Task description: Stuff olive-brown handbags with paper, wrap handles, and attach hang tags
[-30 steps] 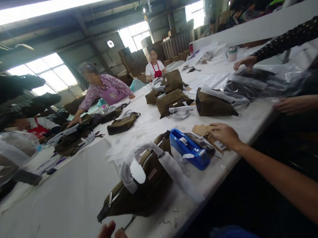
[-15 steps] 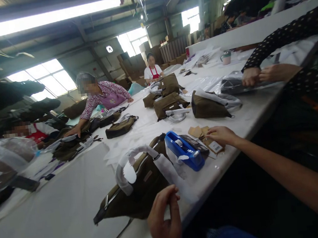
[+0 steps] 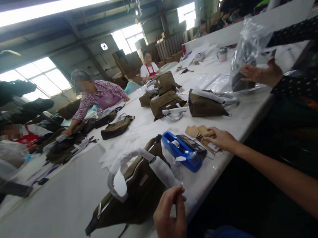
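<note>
An olive-brown bag (image 3: 135,197) lies on the white table (image 3: 58,216) in front of me, its handles wrapped in white paper (image 3: 164,171). My left hand (image 3: 170,224) is raised at the table's near edge, fingers pinched on the end of that white wrapping. My right hand (image 3: 220,139) reaches out to a pile of brown card tags (image 3: 198,131) beside a blue tape dispenser (image 3: 181,150), fingers curled on the tags. A dark flat device (image 3: 191,144) lies between dispenser and tags.
Several more olive bags (image 3: 165,103) lie further along the table. A person at my right lifts a clear plastic bag (image 3: 245,49) with a dark item inside. Two other people (image 3: 94,95) work on the far side. A mug (image 3: 222,54) stands far back.
My left hand rose from the bottom edge to the white wrapping and pinched it. The person at my right lifted the plastic bag off the table. My right hand stayed on the tags.
</note>
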### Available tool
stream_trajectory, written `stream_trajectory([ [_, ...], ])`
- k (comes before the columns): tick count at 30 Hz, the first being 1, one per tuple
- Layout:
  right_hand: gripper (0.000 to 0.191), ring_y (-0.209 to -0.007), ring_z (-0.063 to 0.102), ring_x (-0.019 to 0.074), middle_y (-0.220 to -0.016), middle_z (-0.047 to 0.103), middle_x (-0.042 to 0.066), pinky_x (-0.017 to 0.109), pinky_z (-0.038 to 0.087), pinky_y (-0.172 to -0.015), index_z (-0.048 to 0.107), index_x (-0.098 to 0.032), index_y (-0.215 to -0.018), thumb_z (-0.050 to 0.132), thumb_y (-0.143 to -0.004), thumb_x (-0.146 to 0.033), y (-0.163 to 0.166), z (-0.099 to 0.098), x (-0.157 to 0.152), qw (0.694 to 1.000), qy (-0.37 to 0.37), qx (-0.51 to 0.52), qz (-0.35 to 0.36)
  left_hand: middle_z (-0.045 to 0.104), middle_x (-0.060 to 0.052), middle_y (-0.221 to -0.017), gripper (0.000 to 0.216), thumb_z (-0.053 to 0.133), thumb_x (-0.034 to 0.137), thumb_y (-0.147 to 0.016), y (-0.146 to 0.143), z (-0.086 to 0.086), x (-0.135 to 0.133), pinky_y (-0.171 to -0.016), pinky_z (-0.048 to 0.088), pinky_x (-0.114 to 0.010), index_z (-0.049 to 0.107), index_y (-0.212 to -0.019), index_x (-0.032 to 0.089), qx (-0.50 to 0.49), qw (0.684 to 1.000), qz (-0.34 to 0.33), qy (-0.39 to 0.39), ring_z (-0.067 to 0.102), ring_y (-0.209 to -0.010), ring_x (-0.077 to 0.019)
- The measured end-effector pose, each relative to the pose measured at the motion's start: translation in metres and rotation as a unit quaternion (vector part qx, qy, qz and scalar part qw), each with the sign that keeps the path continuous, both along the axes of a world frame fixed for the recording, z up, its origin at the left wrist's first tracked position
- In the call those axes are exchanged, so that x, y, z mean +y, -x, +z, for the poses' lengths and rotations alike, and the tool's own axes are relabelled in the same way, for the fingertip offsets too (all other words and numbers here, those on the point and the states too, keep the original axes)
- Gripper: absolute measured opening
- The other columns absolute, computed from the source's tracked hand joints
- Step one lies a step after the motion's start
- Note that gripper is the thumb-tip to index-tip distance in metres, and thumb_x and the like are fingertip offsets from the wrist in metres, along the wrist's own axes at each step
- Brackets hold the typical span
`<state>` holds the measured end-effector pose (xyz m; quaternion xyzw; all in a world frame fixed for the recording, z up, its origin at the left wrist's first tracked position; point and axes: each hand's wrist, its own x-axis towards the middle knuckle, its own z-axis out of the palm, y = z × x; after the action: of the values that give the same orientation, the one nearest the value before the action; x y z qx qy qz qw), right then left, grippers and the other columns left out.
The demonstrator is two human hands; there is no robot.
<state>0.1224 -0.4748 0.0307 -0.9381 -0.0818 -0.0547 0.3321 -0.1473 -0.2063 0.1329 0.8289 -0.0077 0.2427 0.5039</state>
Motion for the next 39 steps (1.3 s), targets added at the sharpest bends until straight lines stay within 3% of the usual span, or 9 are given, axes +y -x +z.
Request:
stream_trajectory([
  [3,0.053,-0.084,0.075,0.0237,-0.099,0.08,0.007,0.03,0.055,-0.072,0.063,-0.02,-0.132,0.071,-0.081,-0.033,0.01,-0.005,-0.004,1.0,0.02,0.01,0.004,0.078,-0.006,-0.09,0.016,0.065,0.021,-0.093,-0.002,-0.002,0.001,-0.068,0.061,-0.023,0.079,-0.101,0.023,0.005,1.0,0.006,0.011,0.074,-0.07,-0.017],
  [6,0.04,-0.088,0.075,0.0242,-0.101,0.08,0.007,0.031,0.055,-0.075,0.07,-0.021,-0.124,0.064,-0.086,-0.034,0.011,0.001,-0.008,0.999,0.044,0.006,0.003,0.079,-0.006,-0.091,0.017,0.065,0.019,-0.093,-0.003,-0.006,0.002,-0.069,0.06,-0.023,0.079,-0.102,0.023,0.009,1.0,0.003,0.009,0.075,-0.07,-0.0161],
  [11,0.034,-0.103,0.072,0.0256,-0.118,0.076,0.008,0.031,0.053,-0.086,0.079,-0.024,-0.112,0.057,-0.088,-0.028,-0.001,0.02,-0.008,0.995,0.089,-0.031,0.009,0.079,-0.005,-0.094,0.018,0.064,0.018,-0.095,-0.003,-0.012,0.003,-0.07,0.06,-0.022,0.077,-0.105,0.023,0.014,1.0,-0.006,-0.008,0.075,-0.071,-0.0151],
  [23,0.035,-0.094,0.068,0.0234,-0.117,0.074,0.007,0.031,0.046,-0.072,0.078,-0.024,-0.112,0.047,-0.096,-0.027,-0.007,0.078,-0.007,0.986,0.144,-0.076,-0.026,0.078,-0.007,-0.099,0.019,0.059,0.025,-0.098,-0.025,-0.019,-0.006,-0.076,0.061,-0.028,0.076,-0.107,0.021,0.085,0.992,-0.066,0.06,0.075,-0.079,-0.0173],
  [27,0.036,-0.093,0.068,0.0226,-0.118,0.073,0.005,0.031,0.044,-0.07,0.077,-0.025,-0.114,0.047,-0.096,-0.028,-0.002,0.103,-0.006,0.983,0.157,-0.092,-0.02,0.077,-0.012,-0.105,0.03,0.054,0.025,-0.099,-0.074,-0.014,-0.027,-0.072,0.06,-0.03,0.069,-0.123,0.018,0.125,0.98,-0.085,0.126,0.074,-0.084,-0.0204],
  [30,0.034,-0.095,0.068,0.0228,-0.116,0.074,0.003,0.031,0.044,-0.072,0.078,-0.027,-0.113,0.049,-0.096,-0.029,0.006,0.115,0.0,0.98,0.17,-0.103,0.011,0.077,-0.011,-0.102,0.054,0.052,0.016,-0.096,-0.138,-0.016,-0.054,-0.074,0.061,-0.028,0.049,-0.15,0.018,0.134,0.975,-0.122,0.129,0.074,-0.085,-0.0184],
  [33,0.034,-0.094,0.069,0.023,-0.112,0.075,0.003,0.032,0.045,-0.072,0.079,-0.027,-0.112,0.049,-0.095,-0.027,0.014,0.12,0.004,0.977,0.175,-0.116,0.029,0.074,-0.014,-0.117,0.07,0.052,0.006,-0.092,-0.203,-0.022,-0.088,-0.077,0.059,-0.026,0.034,-0.159,0.017,0.16,0.97,-0.159,0.088,0.075,-0.089,-0.0163],
  [36,0.034,-0.094,0.07,0.0232,-0.112,0.075,0.003,0.032,0.046,-0.071,0.079,-0.027,-0.11,0.048,-0.095,-0.027,0.016,0.12,-0.004,0.977,0.168,-0.126,0.027,0.075,-0.012,-0.113,0.04,0.055,0.006,-0.093,-0.244,-0.033,-0.114,-0.088,0.058,-0.031,0.065,-0.132,0.014,0.177,0.968,-0.177,0.034,0.073,-0.098,-0.0183],
  [39,0.033,-0.091,0.07,0.0239,-0.11,0.076,0.004,0.033,0.047,-0.071,0.081,-0.026,-0.105,0.05,-0.095,-0.03,0.014,0.117,-0.022,0.979,0.147,-0.141,-0.005,0.074,-0.008,-0.109,0.013,0.063,0.019,-0.098,-0.261,-0.046,-0.126,-0.097,0.056,-0.043,0.072,-0.106,0.014,0.2,0.964,-0.176,-0.019,0.07,-0.105,-0.0213],
])
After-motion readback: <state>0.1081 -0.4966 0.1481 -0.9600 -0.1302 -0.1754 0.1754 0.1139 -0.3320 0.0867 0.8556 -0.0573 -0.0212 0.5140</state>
